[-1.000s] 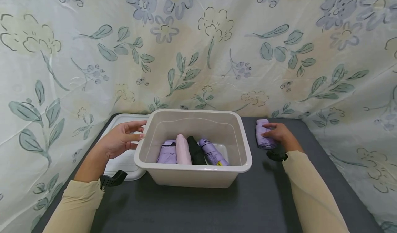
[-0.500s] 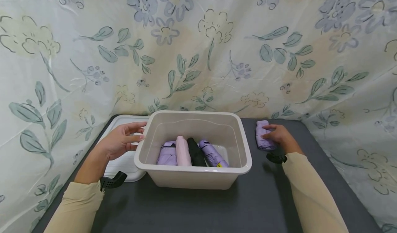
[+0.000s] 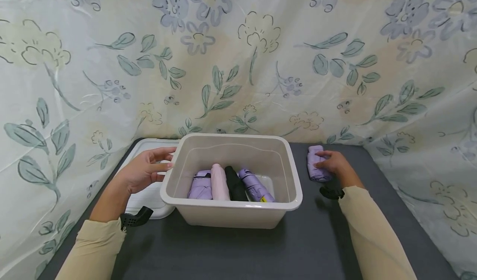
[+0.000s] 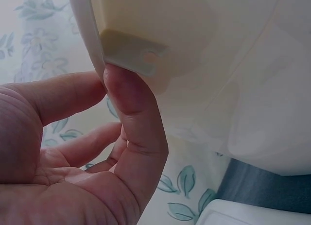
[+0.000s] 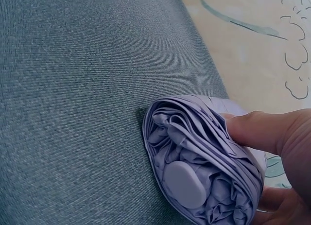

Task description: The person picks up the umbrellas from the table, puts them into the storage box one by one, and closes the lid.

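A beige plastic storage bin point(image 3: 231, 214) stands in the middle of the table in the head view. My left hand point(image 3: 147, 170) pinches its left rim; the left wrist view has thumb and forefinger meeting at the rim edge point(image 4: 83, 25). To the right of the bin, a folded lilac umbrella point(image 3: 316, 164) lies on the table. My right hand point(image 3: 333, 164) grips it, thumb on one side and fingers on the other. The right wrist view faces the end of this umbrella point(image 5: 194, 152), with gathered fabric around an oval handle end.
Inside the bin lie a lilac folded umbrella point(image 3: 201, 187), a pink one point(image 3: 220, 182), a black one point(image 3: 235, 184) and a purple one point(image 3: 255, 184) with a yellow tag. A white lid point(image 3: 149, 201) lies left of the bin. Floral cloth point(image 3: 238, 64) hangs behind the dark table point(image 3: 223, 255).
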Demonstrator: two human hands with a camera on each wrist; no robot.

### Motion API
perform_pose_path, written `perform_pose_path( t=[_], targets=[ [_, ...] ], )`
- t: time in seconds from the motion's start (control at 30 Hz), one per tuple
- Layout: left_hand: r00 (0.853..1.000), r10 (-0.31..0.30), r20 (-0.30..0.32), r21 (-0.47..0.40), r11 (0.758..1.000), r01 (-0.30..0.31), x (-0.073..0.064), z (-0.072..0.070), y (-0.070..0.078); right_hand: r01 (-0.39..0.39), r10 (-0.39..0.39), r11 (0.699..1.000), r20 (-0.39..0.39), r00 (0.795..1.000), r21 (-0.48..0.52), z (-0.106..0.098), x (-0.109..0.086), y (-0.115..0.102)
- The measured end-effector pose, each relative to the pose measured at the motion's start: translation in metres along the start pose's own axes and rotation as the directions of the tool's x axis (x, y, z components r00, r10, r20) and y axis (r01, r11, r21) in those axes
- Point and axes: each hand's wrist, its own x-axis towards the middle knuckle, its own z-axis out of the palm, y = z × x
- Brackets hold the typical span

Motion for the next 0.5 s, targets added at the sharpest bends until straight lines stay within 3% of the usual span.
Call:
perform_pose_path(
  t=[0.5],
  targets=[
    [1.000, 0.003, -0.014, 0.024, 1.000, -0.003, -0.0020, 0.0027, -0.0039, 0.026, -0.026, 0.999, -0.025, 0.999, -0.028, 0.0022, 0.0004, 0.0012]
  ],
)
